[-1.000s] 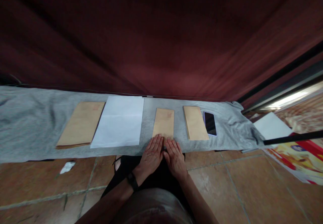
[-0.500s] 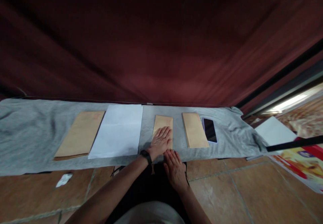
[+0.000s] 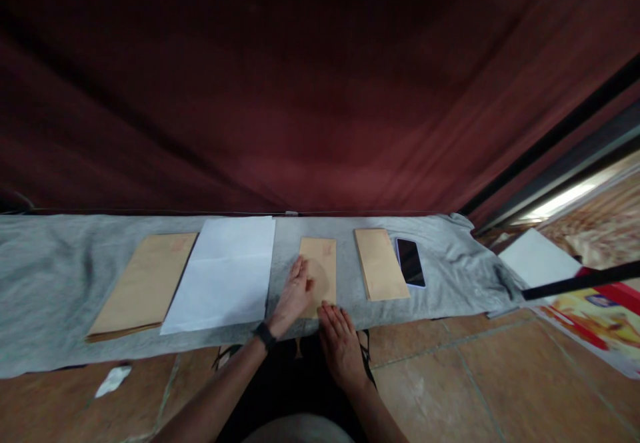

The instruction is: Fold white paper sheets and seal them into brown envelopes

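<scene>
A small brown paper envelope (image 3: 326, 266) lies flat in front of me, with a faint reddish print near its top. My left hand (image 3: 295, 291), with a dark band on the wrist, rests over the envelope's left edge; it is turned partly on its side, thumb apart from the fingers. At the lower edge my right hand (image 3: 341, 343) lies flat, fingertips touching the paper. To the right is a stack of similar small envelopes (image 3: 382, 264). On the left lie white paper sheets (image 3: 220, 273) and a pile of larger brown envelopes (image 3: 143, 284).
A phone (image 3: 411, 262) lies partly beside the right-hand envelope stack. Grey cloth (image 3: 460, 276) covers the long narrow surface, and a dark red curtain (image 3: 300, 130) hangs behind it. A white scrap (image 3: 113, 381) is on the tiled floor. A colourful printed box (image 3: 600, 320) stands at right.
My left hand has shifted left, from lying flat across the envelope to its left edge, uncovering more of the paper. My right hand stays at the lower edge. The view has shifted slightly.
</scene>
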`<state>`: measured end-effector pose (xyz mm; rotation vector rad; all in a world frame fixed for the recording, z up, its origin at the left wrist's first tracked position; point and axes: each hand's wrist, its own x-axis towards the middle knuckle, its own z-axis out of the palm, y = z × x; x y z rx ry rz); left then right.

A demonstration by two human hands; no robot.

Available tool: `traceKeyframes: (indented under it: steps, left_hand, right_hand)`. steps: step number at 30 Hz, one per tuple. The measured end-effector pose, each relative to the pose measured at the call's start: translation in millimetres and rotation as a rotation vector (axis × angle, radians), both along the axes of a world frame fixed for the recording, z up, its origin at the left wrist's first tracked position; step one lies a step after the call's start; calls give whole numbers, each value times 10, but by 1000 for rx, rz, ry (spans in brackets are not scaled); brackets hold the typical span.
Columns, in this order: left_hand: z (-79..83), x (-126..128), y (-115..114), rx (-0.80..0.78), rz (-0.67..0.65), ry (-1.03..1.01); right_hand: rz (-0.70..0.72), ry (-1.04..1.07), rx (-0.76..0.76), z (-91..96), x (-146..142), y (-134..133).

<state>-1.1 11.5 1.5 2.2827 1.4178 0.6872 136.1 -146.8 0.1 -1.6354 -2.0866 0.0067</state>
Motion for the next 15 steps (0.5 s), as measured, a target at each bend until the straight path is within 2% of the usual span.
traceKeyframes:
  steps: [4,7,10,15]
  left_hand:
    - [-54,-252,-373,-227,160,-385]
    - [-27,-344,-489,-409,260,-612]
    - [88,-344,-514,-563,300,-744]
    - [375,-228,-585,-686,296,-861]
  right_hand:
    - [-61,21,11,20,-50,27]
    - [-99,26,9,39,-96,43]
    - [-131,15,-3,70,-139,70]
    - [-220,6,-2,157,-153,189]
